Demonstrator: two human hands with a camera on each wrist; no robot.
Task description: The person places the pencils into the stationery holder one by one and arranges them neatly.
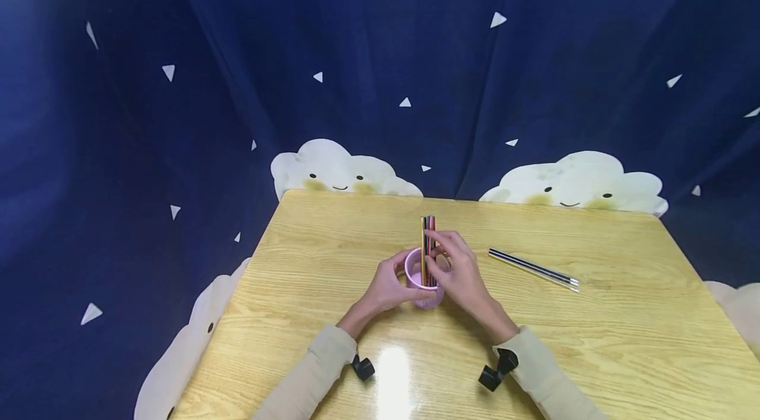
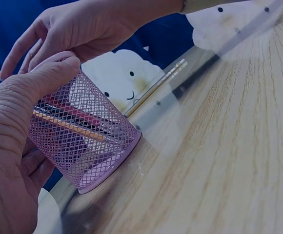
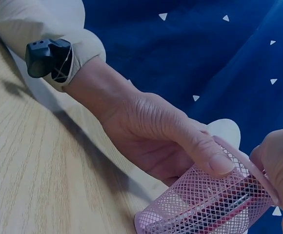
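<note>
A pink mesh pen holder stands on the wooden table, with my left hand gripping it around the side. The left thumb lies over the near wall just under the rim. Several pencils, yellow, black and red, stand inside, their upper ends rising above the rim. My right hand pinches these pencils between thumb and fingers at the holder's mouth. Through the mesh in the left wrist view, an orange-yellow pencil slants down toward the base. The right fingertips are partly hidden in both wrist views.
To the right of the holder, a few black and yellow pencils lie side by side on the table. A dark blue curtain with white triangles and smiling clouds hangs behind the table's back edge.
</note>
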